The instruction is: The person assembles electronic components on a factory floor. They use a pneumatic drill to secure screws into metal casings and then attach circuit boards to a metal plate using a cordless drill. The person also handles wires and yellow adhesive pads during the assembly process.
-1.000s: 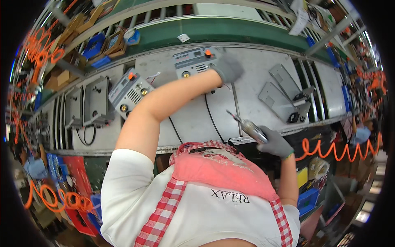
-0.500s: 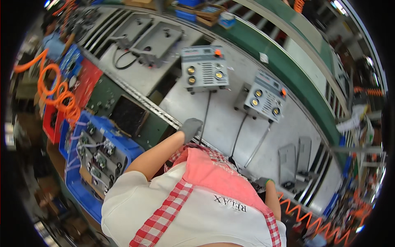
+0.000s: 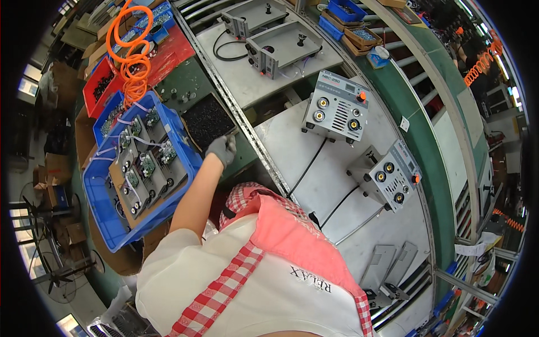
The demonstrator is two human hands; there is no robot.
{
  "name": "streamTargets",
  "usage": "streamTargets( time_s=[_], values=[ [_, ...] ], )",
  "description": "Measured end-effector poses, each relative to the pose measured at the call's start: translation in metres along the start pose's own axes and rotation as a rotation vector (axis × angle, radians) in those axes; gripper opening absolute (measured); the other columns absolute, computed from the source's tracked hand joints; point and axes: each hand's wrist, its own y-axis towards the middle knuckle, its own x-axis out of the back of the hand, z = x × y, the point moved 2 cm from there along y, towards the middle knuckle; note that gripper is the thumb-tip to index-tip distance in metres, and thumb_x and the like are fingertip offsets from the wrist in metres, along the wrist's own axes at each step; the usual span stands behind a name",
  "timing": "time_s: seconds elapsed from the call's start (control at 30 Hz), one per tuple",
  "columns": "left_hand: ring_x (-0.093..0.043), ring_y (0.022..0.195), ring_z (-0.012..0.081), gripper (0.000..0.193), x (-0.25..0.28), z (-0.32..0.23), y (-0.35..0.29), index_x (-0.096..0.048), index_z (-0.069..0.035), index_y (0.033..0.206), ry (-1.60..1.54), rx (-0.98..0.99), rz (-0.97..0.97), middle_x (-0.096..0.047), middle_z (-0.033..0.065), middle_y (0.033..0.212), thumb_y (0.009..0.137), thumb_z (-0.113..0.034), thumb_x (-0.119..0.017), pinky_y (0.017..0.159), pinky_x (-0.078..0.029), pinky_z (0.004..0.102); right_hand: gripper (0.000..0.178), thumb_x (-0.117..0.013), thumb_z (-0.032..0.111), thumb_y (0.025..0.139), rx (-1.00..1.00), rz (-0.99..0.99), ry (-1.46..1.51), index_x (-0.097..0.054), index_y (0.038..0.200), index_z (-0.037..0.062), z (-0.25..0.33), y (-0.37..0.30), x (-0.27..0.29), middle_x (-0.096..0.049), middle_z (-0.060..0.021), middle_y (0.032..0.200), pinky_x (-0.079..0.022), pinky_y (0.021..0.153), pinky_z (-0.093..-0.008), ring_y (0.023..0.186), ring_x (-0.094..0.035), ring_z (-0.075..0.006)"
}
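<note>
My left hand [image 3: 222,150], in a grey glove, hovers by the near right corner of a dark tray [image 3: 209,121] heaped with small black parts. Its fingers look curled together; anything between them is too small to make out. My right hand is out of sight. Two grey box-shaped machines, one upright [image 3: 337,109] and one tilted [image 3: 391,177], stand on the metal bench to the right. Both have brass-coloured sockets, an orange knob and a black cable running toward me.
A blue crate [image 3: 106,224] with wired circuit boards stands at my left. Beyond it are a red bin [image 3: 101,84] and a coiled orange hose [image 3: 135,73]. Two open grey housings [image 3: 286,48] lie on the bench at the back. Bent grey panels [image 3: 387,269] rest at the right.
My view has turned left. My left hand has moved from the bench's near edge leftward to the dark tray. My right hand has left the picture.
</note>
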Motion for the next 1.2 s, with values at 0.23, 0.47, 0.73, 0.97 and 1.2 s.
streamTargets(
  time_s=[0.23,0.47,0.73,0.97,1.2],
  values=[
    [-0.043,0.118,0.0304,0.042,-0.016,-0.09,-0.002,-0.034,0.008,0.132,0.077,-0.436,-0.119,-0.039,0.0218,0.131,0.096,-0.013,-0.039,0.098,-0.042,0.0425,0.04,-0.051,0.04,0.089,0.086,-0.049,-0.002,-0.062,0.103,0.0043,0.006,0.0,-0.003,-0.066,-0.0185,0.092,-0.051,0.073,-0.0435,0.081,-0.063,-0.0358],
    [-0.049,0.118,0.0294,0.042,-0.021,-0.084,0.015,-0.032,0.009,0.136,-0.639,0.185,0.023,-0.041,0.021,0.136,0.098,-0.01,-0.034,0.084,-0.056,0.0291,0.043,-0.052,0.044,0.088,0.387,-0.344,-0.015,-0.062,0.106,0.0063,0.009,0.003,0.064,-0.065,-0.0192,0.095,-0.049,0.078,-0.0453,0.087,-0.062,-0.0387],
    [-0.051,0.113,0.0251,0.043,-0.082,-0.077,-0.01,-0.052,-0.009,0.126,2.398,-0.796,-0.308,-0.053,0.0167,0.125,0.091,-0.03,-0.04,0.095,-0.041,0.0347,0.031,-0.058,0.022,0.086,1.146,-0.737,0.359,-0.056,0.113,0.0067,0.222,-0.197,0.276,-0.062,-0.017,0.096,-0.05,0.073,-0.038,0.087,-0.063,-0.0297],
    [-0.054,0.07,0.0215,0.046,-0.025,-0.12,0.041,-0.058,-0.002,0.12,0.828,-1.255,-0.487,-0.063,0.0131,0.089,0.078,-0.002,-0.038,0.068,-0.045,0.0342,0.019,-0.052,0.023,0.087,1.36,-0.735,-0.018,-0.056,0.095,0.0062,0.274,-0.224,0.3,-0.059,-0.0132,0.082,-0.048,0.07,-0.0425,0.077,-0.059,-0.0317],
    [-0.057,0.073,0.0249,0.023,-0.043,-0.086,0.019,-0.065,-0.005,0.096,1.214,-1.731,-0.631,-0.059,0.0095,0.086,0.078,-0.01,-0.051,0.068,-0.046,0.034,0.015,-0.057,0.021,0.08,1.31,-1.145,-0.286,-0.06,0.087,0.0082,0.286,-0.173,0.326,-0.06,-0.0084,0.083,-0.046,0.075,-0.0388,0.086,-0.059,-0.0268]
  ],
)
